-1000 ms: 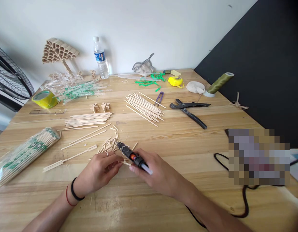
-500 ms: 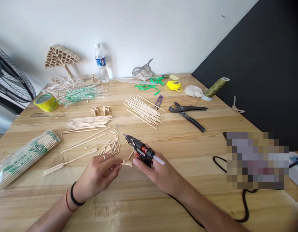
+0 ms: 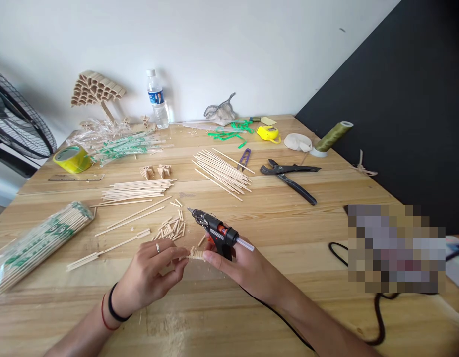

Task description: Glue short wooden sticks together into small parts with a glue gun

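Observation:
Between thumb and fingers, my left hand pinches one end of a small piece made of short wooden sticks. My right hand is wrapped round a black glue gun, whose nozzle points up and to the left; its thumb touches the right end of the small piece. A clear glue stick juts from the back of the gun. Just beyond my left hand lies a pile of short cut sticks. Long sticks are spread farther back.
Pliers, purple snips and a yellow tape measure lie at the back right. A bagged stick bundle, yellow tape and a ruler are at left. A water bottle stands by the wall. The gun's black cord runs under my right forearm.
My right thumb has come onto the right end of the small stick piece, which now shows more of its short sticks. The glue gun has barely shifted.

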`<state>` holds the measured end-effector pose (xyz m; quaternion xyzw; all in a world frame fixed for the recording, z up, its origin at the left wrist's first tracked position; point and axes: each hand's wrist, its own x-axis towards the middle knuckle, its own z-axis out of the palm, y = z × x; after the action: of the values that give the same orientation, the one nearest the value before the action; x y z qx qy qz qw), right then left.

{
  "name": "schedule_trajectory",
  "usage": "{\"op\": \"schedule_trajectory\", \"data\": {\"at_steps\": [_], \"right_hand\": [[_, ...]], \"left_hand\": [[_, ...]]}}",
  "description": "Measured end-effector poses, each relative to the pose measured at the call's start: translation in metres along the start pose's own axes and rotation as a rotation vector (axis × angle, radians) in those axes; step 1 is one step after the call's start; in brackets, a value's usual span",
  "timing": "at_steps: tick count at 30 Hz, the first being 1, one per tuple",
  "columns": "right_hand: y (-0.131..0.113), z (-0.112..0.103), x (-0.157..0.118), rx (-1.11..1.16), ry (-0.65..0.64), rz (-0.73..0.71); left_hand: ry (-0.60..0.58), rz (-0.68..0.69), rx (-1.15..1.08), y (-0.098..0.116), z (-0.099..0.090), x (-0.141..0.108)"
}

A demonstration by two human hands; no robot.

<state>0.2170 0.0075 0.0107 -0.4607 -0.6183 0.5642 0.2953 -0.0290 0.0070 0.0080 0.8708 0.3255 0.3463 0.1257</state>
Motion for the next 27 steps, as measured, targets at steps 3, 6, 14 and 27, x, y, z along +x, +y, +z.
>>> {"op": "schedule_trajectory", "data": {"at_steps": [3, 6, 14, 27], "right_hand": [[0.0001, -0.0004, 0.0, 0.07, -0.025, 0.023], [0.0005, 0.0003, -0.0003, 0.126, -0.04, 0.045], [0.0022, 0.0011, 0.0002, 0.168, -0.041, 0.064], [0.0038, -0.0004, 0.0032, 0.208, -0.019, 0.023]], "left_hand": [[0.03, 0.0, -0.001, 0.0015, 0.0002, -0.0002], [0.041, -0.002, -0.001, 0.0025, 0.0007, 0.0003], [0.019, -0.034, 0.002, 0.0035, 0.0006, 0.0014], [-0.041, -0.082, -0.052, -0.0009, -0.0012, -0.0004]]}}
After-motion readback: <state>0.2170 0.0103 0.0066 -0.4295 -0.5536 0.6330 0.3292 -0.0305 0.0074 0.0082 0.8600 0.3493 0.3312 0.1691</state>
